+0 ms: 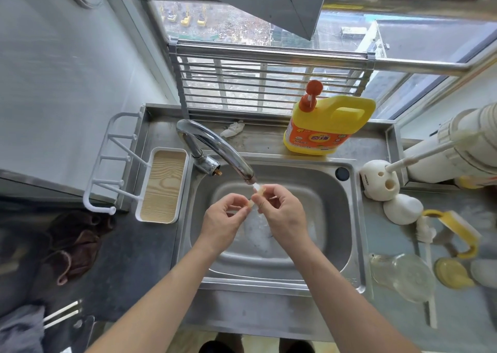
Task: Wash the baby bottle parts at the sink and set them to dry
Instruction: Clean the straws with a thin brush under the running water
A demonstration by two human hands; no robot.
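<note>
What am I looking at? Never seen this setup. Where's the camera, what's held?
No robot: one wide-angle camera worn on a person's head, looking down at their bare hands. The left hand and right hand pinch a small translucent bottle part between them just below the faucet spout, over the steel sink. Behind the sink stands a yellow dish soap jug. On the counter to the right lie a clear baby bottle and a yellow handle ring; left of the sink sits a white tray.

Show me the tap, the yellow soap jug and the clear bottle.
tap (219,144): head view, curved spout.
yellow soap jug (328,124): head view, yellow body.
clear bottle (403,276): head view, side wall.
</note>
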